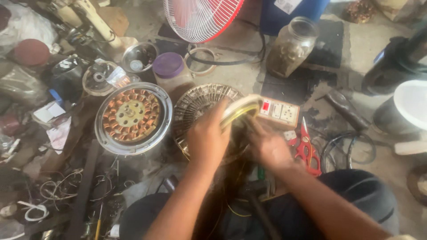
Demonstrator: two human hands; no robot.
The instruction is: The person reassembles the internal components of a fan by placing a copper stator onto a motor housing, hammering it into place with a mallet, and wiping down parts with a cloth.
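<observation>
My left hand [207,138] grips a looped bundle of pale yellow-white wire [240,109] just above a round metal motor part [195,104] on the floor. My right hand [269,146] is closed beside it, low on the same bundle; its fingers are partly hidden. To the left lies a round fan stator with copper coils [132,118]. Behind the bundle sits a cream switch-and-socket board [279,112].
Red-handled scissors [306,149] lie to the right, beside a black cable coil [347,149]. Farther back stand a glass jar [292,46], a purple-lidded jar [169,69], a steel bowl [139,55] and a red-and-white fan guard [200,18]. Loose wires [66,186] clutter the lower left.
</observation>
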